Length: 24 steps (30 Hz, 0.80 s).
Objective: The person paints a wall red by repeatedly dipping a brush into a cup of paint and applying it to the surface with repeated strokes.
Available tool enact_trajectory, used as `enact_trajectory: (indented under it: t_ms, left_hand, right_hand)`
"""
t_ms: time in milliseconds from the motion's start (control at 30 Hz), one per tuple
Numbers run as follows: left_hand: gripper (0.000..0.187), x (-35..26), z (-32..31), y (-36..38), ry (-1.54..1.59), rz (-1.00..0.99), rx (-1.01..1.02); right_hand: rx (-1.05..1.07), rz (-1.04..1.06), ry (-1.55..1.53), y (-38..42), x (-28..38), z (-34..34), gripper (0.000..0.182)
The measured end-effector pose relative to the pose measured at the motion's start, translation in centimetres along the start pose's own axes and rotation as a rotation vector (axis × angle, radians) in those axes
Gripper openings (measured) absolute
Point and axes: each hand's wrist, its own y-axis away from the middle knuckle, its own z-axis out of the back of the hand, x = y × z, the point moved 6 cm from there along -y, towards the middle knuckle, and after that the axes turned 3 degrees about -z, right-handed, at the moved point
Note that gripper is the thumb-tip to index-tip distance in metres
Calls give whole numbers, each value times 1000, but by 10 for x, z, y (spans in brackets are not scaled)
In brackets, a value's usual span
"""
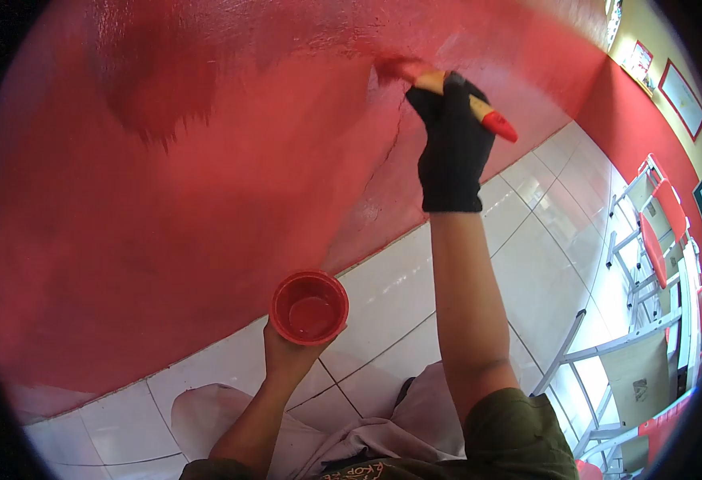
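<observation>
My right hand (455, 144), in a black glove, grips a paintbrush (431, 80) by its yellow handle with a red end. Red-coated bristles press against the red wall (231, 184), on its upper part. Darker, glossy wet paint (159, 80) covers the upper left of the wall, ending in ragged streaks. A thin crack (391, 148) runs down below the brush. My bare left hand (291, 352) is wrapped round a red paint cup (309, 308), held upright low in front of the wall. A little red paint shows at the bottom of the cup.
White floor tiles (383, 324) meet the wall's foot along a slanting edge. My bent legs (223, 412) are at the bottom. Metal-framed folding chairs (659, 232) with red parts stand at the right. Picture frames (681, 96) hang on the far wall.
</observation>
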Motion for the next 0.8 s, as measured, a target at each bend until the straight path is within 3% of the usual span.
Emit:
enact_trajectory:
  t_ms: [167,200,333,400,500,633,767,800]
  left_hand:
    - [64,-6,2,-1,-31,-24,-23]
    - [64,-5,2,-1,-32,-23,-24]
    - [65,-1,2,-1,-46,-26,-25]
    - [66,4,3,-1,-55,-32,-25]
    - [67,11,1,-1,-37,31,13]
    - [68,7,1,-1,-54,3,-9]
    - [67,6,0,0,-116,4,-22]
    - [67,5,0,0,-117,3,-22]
  right_hand:
    - [48,37,-71,-23,16,-8,22]
    - [118,104,50,-25,24,-11,22]
    - [53,175,68,-16,30,-3,21]
    - [65,525,623,0,29,-5,23]
    - [-78,-101,-213,27,-35,20,27]
    - [-229,-238,-199,86,-81,57,28]
    - [-318,-376,63,128,-92,101,28]
    - [-348,-452,-54,132,-90,105,28]
